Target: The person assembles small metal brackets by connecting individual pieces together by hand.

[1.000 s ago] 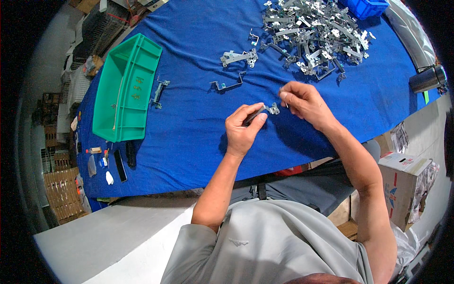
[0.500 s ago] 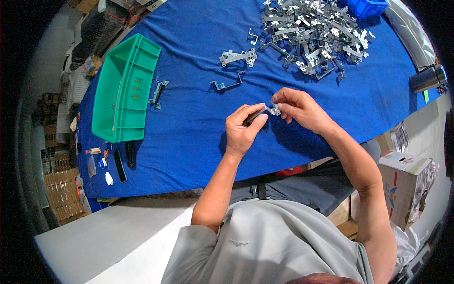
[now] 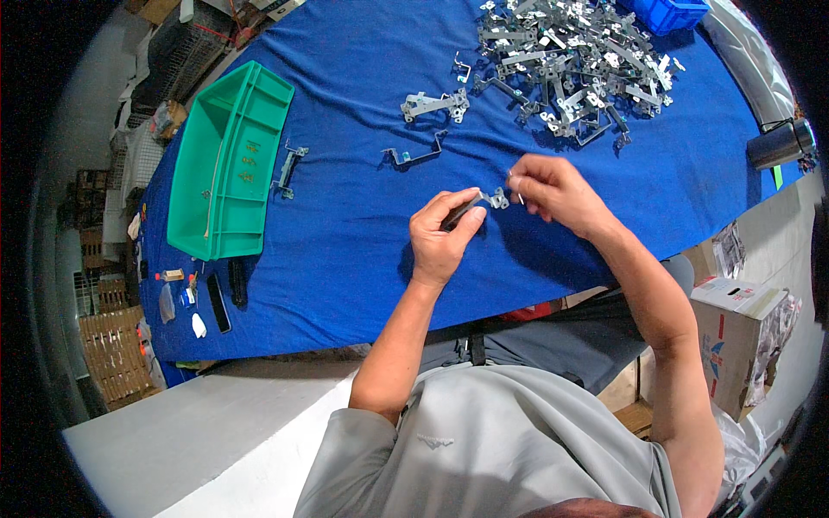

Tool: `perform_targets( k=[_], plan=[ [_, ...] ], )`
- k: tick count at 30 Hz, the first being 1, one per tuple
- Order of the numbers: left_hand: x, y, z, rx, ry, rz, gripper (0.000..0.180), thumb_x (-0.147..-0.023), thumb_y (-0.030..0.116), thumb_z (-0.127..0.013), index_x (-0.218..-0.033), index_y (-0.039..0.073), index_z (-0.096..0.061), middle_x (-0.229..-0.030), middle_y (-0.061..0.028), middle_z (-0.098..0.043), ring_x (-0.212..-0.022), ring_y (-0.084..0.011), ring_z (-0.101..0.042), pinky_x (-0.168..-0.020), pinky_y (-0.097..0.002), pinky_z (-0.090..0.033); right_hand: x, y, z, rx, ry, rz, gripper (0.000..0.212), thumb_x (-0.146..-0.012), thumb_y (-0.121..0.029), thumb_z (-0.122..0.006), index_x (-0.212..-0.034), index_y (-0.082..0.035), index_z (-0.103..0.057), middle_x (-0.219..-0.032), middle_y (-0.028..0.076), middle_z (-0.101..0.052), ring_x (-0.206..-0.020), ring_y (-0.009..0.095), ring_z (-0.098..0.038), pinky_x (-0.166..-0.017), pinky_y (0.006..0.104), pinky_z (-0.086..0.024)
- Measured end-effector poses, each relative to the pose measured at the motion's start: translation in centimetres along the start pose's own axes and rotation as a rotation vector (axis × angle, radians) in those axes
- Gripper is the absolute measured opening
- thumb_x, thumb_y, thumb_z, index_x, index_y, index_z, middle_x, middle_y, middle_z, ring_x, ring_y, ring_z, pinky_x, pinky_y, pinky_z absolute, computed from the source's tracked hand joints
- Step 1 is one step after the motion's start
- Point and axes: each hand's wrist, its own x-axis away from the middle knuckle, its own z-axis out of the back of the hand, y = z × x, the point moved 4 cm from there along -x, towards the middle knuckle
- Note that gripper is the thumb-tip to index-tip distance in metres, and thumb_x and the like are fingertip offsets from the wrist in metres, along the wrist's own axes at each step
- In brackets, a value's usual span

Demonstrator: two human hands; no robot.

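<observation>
My left hand (image 3: 442,233) is closed on a metal bracket (image 3: 496,199), whose silvery end with holes sticks out past the fingertips to the right. Just right of that end, my right hand (image 3: 553,192) pinches a small, thin, light-coloured piece (image 3: 520,198), too small to name; it stands apart from the bracket. Beyond my hands on the blue cloth lies a loose bent bracket (image 3: 416,159), with a few stacked brackets (image 3: 433,105) behind it. A large heap of metal brackets (image 3: 570,65) covers the far right of the table.
A green plastic bin (image 3: 275,142) stands at the left, with another bracket (image 3: 291,171) beside it. A dark phone-like slab (image 3: 218,303) lies near the left front edge. A blue crate (image 3: 669,13) is at the far right, and a dark cylinder (image 3: 781,143) sits on the right edge.
My right hand has drawn back slightly to the right, off the bracket's end, with the thin piece now showing in its pinch. My left hand has barely moved.
</observation>
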Motion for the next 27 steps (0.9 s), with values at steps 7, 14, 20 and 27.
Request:
perform_targets(
  k=[7,14,20,27],
  plan=[
    [0.0,-0.3,0.2,0.031,-0.012,0.075,0.021,-0.084,0.002,-0.073,-0.104,-0.002,-0.072,-0.086,-0.0038,-0.068,-0.074,-0.0073,-0.059,-0.065,-0.0222,-0.047,0.5,0.3,-1.3,0.178,-0.193,-0.04,0.016,-0.096,-0.015,-0.059,-0.094,-0.001,-0.066,-0.075,0.001,-0.063,-0.062,0.009,-0.056,-0.055,0.026,-0.048],
    [0.0,-0.2,-0.1,0.039,-0.05,0.052,0.021,-0.084,0.003,-0.074,-0.105,-0.002,-0.072,-0.086,-0.0037,-0.068,-0.073,-0.0068,-0.059,-0.064,-0.0219,-0.047,0.3,1.0,-1.4,0.028,-0.156,-0.014,0.017,-0.098,-0.015,-0.056,-0.104,-0.001,-0.064,-0.083,0.001,-0.061,-0.071,0.008,-0.057,-0.061,0.0244,-0.051],
    [-0.1,0.1,-0.1,0.02,-0.067,0.044,0.021,-0.083,0.003,-0.074,-0.104,-0.002,-0.072,-0.083,-0.0038,-0.066,-0.07,-0.0068,-0.058,-0.062,-0.022,-0.046,0.1,0.5,-1.4,-0.085,-0.196,-0.027,0.02,-0.1,-0.017,-0.056,-0.108,0.0,-0.064,-0.083,0.001,-0.06,-0.073,0.007,-0.056,-0.065,0.0242,-0.051],
    [-0.1,0.3,-0.6,-0.073,-0.154,0.018,0.021,-0.083,0.003,-0.074,-0.104,-0.001,-0.072,-0.082,-0.0041,-0.066,-0.07,-0.0071,-0.058,-0.062,-0.0222,-0.046,0.1,0.5,-1.2,0.038,-0.038,0.027,0.02,-0.099,-0.023,-0.058,-0.103,-0.003,-0.063,-0.08,-0.001,-0.061,-0.067,0.005,-0.055,-0.052,0.0227,-0.045]
  ],
)
